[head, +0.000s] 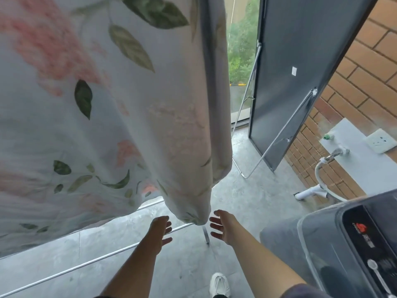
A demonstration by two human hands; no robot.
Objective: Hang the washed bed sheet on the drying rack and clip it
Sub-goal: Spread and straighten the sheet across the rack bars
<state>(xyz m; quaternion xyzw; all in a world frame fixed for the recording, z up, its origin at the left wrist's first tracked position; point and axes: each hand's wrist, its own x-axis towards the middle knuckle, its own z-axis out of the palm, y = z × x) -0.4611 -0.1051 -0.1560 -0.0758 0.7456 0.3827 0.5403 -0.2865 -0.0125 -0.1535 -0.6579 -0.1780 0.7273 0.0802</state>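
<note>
The bed sheet point(111, 117), white with pink flowers and green leaves, hangs from above and fills the left and middle of the head view. Its lower corner point(194, 218) droops to just above the rack's bottom rail. The silver drying rack point(90, 262) shows as low bars near the floor and a leg frame point(255, 166) on the right; its top is hidden by the sheet. My left hand point(161, 230) reaches out left of the hanging corner, fingers apart, holding nothing. To the corner's right, my right hand point(222, 226) is also spread and free. No clip is visible.
A dark washing machine point(348, 244) stands at the lower right. Behind it is a brick wall with a tap and hose point(320, 168) and a socket point(381, 140). A dark door panel point(296, 72) leans at the right. My white shoe point(219, 283) is on the concrete floor.
</note>
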